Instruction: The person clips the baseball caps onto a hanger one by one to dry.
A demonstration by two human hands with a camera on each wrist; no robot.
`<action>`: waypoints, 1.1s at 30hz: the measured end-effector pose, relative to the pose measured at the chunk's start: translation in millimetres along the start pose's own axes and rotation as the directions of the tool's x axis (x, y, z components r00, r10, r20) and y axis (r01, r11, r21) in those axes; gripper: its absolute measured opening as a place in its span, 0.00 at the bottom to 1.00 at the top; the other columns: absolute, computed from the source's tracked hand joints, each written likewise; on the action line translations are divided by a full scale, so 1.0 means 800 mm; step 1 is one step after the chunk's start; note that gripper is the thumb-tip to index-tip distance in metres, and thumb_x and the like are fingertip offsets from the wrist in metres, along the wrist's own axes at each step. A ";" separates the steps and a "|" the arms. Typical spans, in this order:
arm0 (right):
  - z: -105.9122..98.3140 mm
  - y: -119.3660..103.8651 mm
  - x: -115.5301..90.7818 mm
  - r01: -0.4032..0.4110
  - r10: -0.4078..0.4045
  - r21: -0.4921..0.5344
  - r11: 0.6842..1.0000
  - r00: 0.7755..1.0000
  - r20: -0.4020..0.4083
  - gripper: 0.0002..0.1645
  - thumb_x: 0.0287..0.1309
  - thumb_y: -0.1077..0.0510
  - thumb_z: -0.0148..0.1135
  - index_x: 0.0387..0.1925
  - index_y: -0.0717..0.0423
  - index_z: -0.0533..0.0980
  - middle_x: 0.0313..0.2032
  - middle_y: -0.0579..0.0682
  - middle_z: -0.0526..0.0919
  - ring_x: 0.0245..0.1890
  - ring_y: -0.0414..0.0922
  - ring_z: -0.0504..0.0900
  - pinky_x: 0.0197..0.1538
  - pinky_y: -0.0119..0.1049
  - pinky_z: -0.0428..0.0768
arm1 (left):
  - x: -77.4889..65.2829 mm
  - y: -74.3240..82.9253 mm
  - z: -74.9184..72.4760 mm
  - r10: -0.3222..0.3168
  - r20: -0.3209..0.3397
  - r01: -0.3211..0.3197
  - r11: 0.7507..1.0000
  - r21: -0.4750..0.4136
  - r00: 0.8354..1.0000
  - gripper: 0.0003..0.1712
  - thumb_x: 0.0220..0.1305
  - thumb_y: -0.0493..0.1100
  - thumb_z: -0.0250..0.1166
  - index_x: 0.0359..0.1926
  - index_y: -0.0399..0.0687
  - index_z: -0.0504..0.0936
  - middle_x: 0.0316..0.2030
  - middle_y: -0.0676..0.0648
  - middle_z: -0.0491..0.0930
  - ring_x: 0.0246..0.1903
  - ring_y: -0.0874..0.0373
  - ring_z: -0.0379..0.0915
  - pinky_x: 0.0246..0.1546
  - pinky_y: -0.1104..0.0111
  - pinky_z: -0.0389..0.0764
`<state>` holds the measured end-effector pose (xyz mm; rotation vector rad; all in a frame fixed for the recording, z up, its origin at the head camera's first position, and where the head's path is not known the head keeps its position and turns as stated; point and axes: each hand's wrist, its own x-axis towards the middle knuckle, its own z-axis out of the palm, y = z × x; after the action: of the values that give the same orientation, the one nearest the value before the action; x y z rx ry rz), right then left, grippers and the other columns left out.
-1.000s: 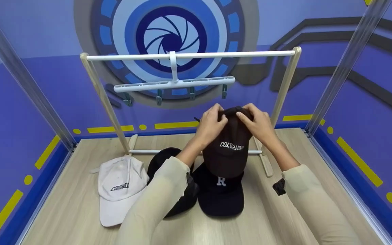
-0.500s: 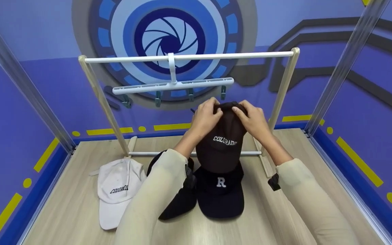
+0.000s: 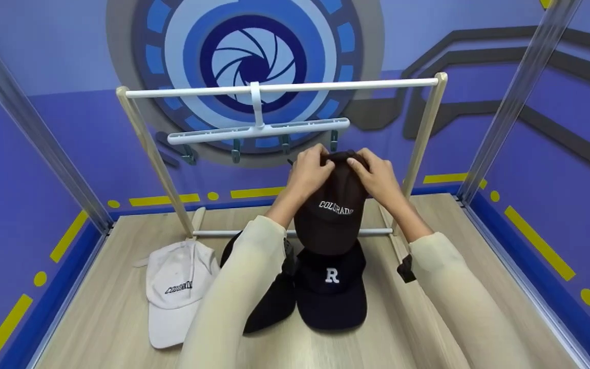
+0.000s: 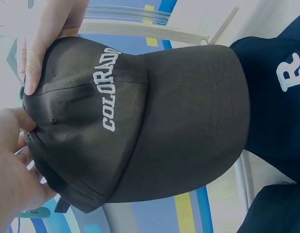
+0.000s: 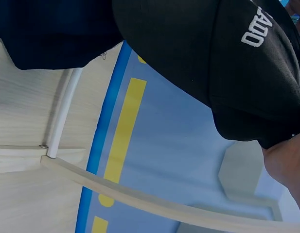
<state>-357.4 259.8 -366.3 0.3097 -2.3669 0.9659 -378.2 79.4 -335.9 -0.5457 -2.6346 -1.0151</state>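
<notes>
A dark brown baseball cap lettered COLORADO hangs brim-down between both hands, raised in front of the rack. My left hand pinches the left side of its crown edge, thumb in front. On the other side, my right hand grips the same edge, its thumb also showing in front. The left wrist view has the cap's front facing the camera. Just above the hands is a white hanger with several dark green clips. Behind the brown cap's brim, a navy cap marked R is partly covered.
On the wooden table lie a white cap at left and a black cap, partly hidden by the left sleeve. The hanger hooks over the white rail of a wooden-sided rack. Patterned walls enclose the table.
Both hands have lifted the brown cap slightly and shifted it left, nearer the hanger. More of the navy cap shows beneath it. The grip looks the same.
</notes>
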 end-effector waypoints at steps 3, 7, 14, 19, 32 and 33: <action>0.002 0.002 0.001 -0.008 0.008 0.008 1.000 1.000 0.001 0.17 0.63 0.44 0.56 0.40 0.52 0.77 0.33 0.51 0.82 0.31 0.50 0.77 0.36 0.41 0.71 | 0.004 -0.002 0.000 -0.002 0.018 0.003 1.000 -0.014 1.000 0.11 0.60 0.46 0.59 0.43 0.51 0.76 0.43 0.50 0.80 0.40 0.55 0.75 0.41 0.62 0.75; 0.004 0.004 0.000 -0.009 0.009 0.021 1.000 1.000 -0.003 0.16 0.64 0.44 0.55 0.40 0.52 0.76 0.34 0.51 0.82 0.31 0.49 0.77 0.37 0.42 0.71 | 0.009 -0.005 0.000 0.007 0.035 -0.005 0.998 -0.060 0.999 0.13 0.61 0.48 0.58 0.44 0.47 0.75 0.42 0.48 0.79 0.41 0.55 0.74 0.44 0.64 0.75; 0.006 0.007 0.000 -0.036 0.036 0.053 0.998 0.999 0.004 0.16 0.65 0.43 0.53 0.41 0.50 0.76 0.34 0.49 0.81 0.32 0.49 0.76 0.37 0.42 0.71 | 0.023 -0.007 0.000 -0.027 0.015 0.030 0.983 -0.179 1.000 0.18 0.67 0.51 0.54 0.50 0.44 0.72 0.45 0.43 0.78 0.46 0.53 0.73 0.48 0.65 0.72; 0.007 0.009 -0.001 -0.050 0.050 0.068 0.996 0.999 0.009 0.17 0.65 0.41 0.52 0.42 0.48 0.75 0.36 0.49 0.81 0.33 0.49 0.76 0.37 0.42 0.70 | 0.028 -0.007 0.003 -0.026 0.025 0.031 0.972 -0.232 0.999 0.23 0.69 0.52 0.52 0.57 0.43 0.69 0.50 0.43 0.76 0.52 0.52 0.72 0.53 0.64 0.70; 0.016 0.012 -0.003 -0.035 0.036 0.072 0.997 0.999 -0.012 0.16 0.65 0.42 0.52 0.40 0.49 0.75 0.33 0.48 0.81 0.33 0.48 0.77 0.38 0.41 0.71 | 0.033 -0.005 0.009 0.026 0.015 -0.020 0.944 -0.329 1.000 0.28 0.69 0.54 0.53 0.64 0.45 0.67 0.54 0.46 0.77 0.57 0.56 0.69 0.57 0.66 0.68; 0.016 0.012 -0.003 -0.037 0.038 0.073 0.997 0.999 -0.014 0.16 0.65 0.42 0.52 0.40 0.49 0.75 0.33 0.48 0.81 0.33 0.47 0.77 0.38 0.41 0.71 | 0.033 -0.004 0.009 0.033 0.018 -0.025 0.942 -0.335 0.999 0.28 0.69 0.54 0.53 0.64 0.46 0.67 0.54 0.46 0.76 0.57 0.56 0.69 0.58 0.66 0.68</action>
<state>-364.4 258.1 -381.0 0.2859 -2.3347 1.0704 -404.2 88.8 -332.8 -0.6688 -2.4755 -1.4677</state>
